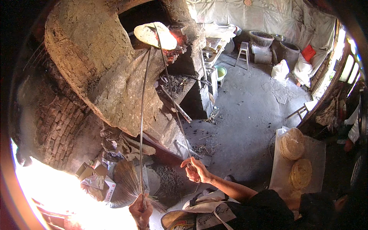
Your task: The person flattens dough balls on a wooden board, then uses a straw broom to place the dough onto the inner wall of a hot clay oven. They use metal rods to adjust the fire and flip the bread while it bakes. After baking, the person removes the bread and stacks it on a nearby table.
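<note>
My left hand (140,211), low in the picture, grips the lower end of a long metal rod (142,120). My right hand (198,171) is closed around the handle end of a second, thinner metal rod (176,106). Both rods reach up to a round flatbread (143,34) at the mouth of a clay oven (97,57). The right rod's far end crosses over the bread's face, while the left rod's tip is at its lower edge. Whether the bread rests on anything else is not clear. Glowing embers (179,38) show just behind and beside it.
Stacked flatbreads (291,143) lie on a covered table (313,155) at right, near another person's hand (348,145). A straw broom (126,178) and cardboard box (99,178) sit lower left. A stool (243,51), basin (220,72) and large pots (261,38) stand farther back.
</note>
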The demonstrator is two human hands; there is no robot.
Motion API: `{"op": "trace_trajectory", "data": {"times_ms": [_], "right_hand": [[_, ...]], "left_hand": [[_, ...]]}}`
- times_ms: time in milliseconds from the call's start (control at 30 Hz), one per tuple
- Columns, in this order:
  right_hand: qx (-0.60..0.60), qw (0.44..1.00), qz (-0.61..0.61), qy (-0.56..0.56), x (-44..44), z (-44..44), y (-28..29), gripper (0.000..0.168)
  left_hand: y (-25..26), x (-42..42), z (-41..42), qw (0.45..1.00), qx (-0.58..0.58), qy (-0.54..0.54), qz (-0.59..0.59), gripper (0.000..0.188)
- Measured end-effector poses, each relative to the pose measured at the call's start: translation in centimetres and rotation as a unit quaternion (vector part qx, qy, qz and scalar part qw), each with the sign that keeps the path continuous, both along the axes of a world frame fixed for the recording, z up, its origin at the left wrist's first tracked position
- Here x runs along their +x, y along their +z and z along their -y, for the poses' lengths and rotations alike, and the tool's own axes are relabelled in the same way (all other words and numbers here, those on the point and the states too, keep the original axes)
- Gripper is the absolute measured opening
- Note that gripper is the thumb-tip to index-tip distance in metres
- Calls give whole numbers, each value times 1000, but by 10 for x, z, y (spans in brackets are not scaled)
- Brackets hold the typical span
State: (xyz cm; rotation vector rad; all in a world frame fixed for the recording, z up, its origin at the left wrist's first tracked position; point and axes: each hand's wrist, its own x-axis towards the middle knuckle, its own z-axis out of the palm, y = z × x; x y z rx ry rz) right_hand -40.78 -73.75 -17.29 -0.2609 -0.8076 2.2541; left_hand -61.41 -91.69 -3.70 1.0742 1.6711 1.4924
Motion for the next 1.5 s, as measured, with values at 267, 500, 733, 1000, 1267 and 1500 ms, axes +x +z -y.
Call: {"op": "trace_trajectory", "data": {"times_ms": [267, 500, 733, 1000, 1267, 1500], "right_hand": [[-31, 998, 47, -37, 7, 3, 10, 57], [-19, 998, 48, -28, 12, -1, 27, 57], [1, 999, 40, -32, 13, -7, 39, 55], [12, 998, 46, -30, 17, -10, 44, 56], [-5, 995, 87, -50, 29, -14, 52, 52], [41, 981, 149, -121, 40, -26, 54, 52]], "left_hand": [[7, 1, -2, 993, 54, -31, 103, 46], [16, -5, -2, 988, 63, -60, 125, 44], [12, -15, -12, 983, 107, -77, 126, 46], [19, -9, -15, 989, 58, -38, 134, 42], [27, -10, -18, 980, 97, -46, 167, 42], [34, -10, -19, 976, 98, -38, 192, 41]]}}
